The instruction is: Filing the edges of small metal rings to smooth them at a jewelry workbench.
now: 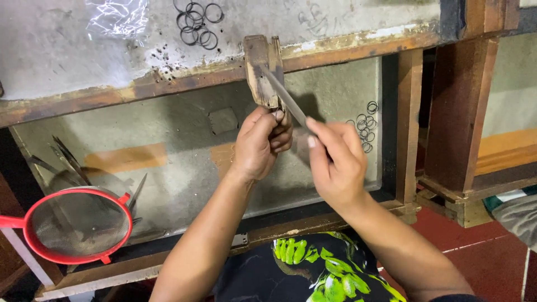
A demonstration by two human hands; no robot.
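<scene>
Filing against the wooden peg (pixel 262 70) at the table (pixel 140 89) edge: our right hand (pixel 335 162) pinches the flat file (pixel 285 95). Left hand (pixel 260 142) grip is pressed together just under the peg; whatever it holds stays hidden. Finished rings (pixel 197 22) lie on top, so work looks midway.

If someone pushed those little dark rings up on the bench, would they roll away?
The rings lie flat in a loose pile on the bench top, so a push would probably slide and scatter them. They look thin as wire, so likely very light. One tipped on edge might roll.
</scene>
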